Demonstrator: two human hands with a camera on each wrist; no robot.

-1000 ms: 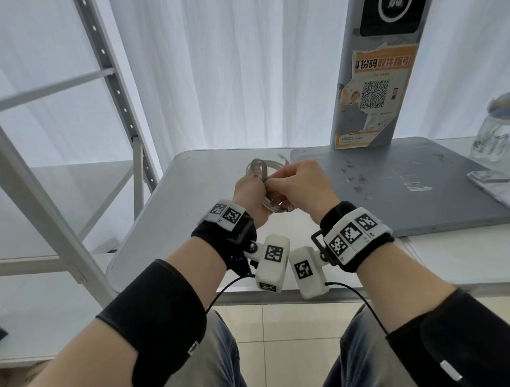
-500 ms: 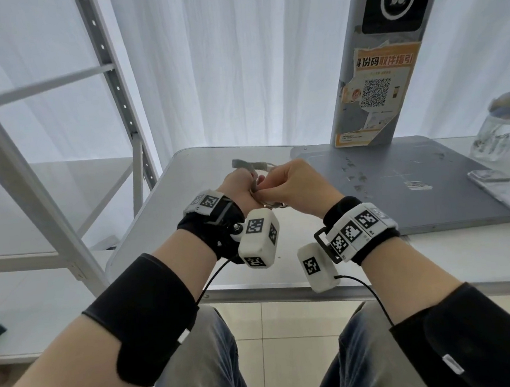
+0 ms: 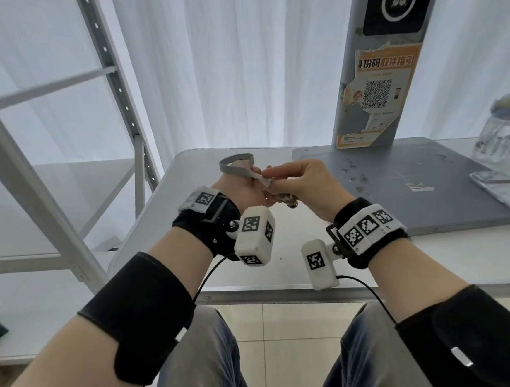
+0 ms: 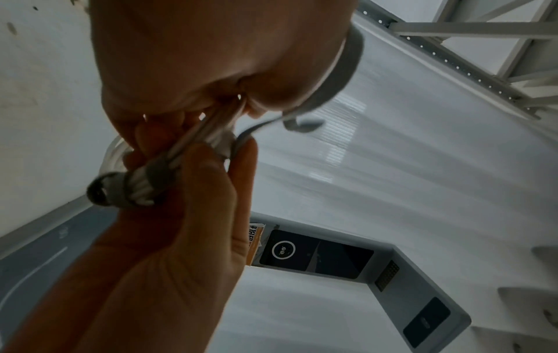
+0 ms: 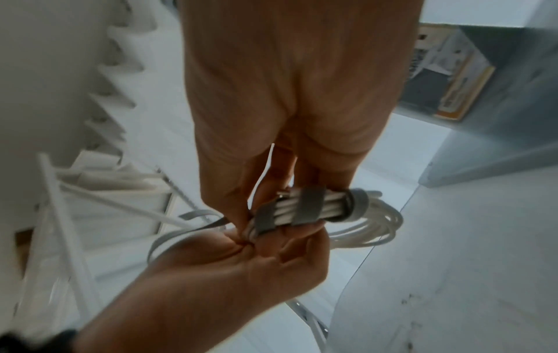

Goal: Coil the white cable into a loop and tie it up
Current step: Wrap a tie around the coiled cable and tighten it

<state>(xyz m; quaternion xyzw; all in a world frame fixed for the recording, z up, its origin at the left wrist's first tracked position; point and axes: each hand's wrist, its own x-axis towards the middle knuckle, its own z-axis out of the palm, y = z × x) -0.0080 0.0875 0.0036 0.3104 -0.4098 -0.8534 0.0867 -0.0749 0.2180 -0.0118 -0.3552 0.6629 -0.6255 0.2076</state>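
The right hand (image 5: 290, 133) pinches the coiled white cable (image 5: 365, 227) steady; the left hand (image 5: 241, 260) pinches the grey strap (image 5: 308, 205), winding it round.

The white cable (image 5: 366, 227) is coiled into a bunch of several strands, held above the table between both hands. A grey strap (image 5: 308, 205) is wound round the bunch in about three turns, pressing the strands flat together. The strap's free end (image 3: 235, 161) arcs up and over the left hand in a loose loop. The coil's unbound part hangs out beyond the wraps.
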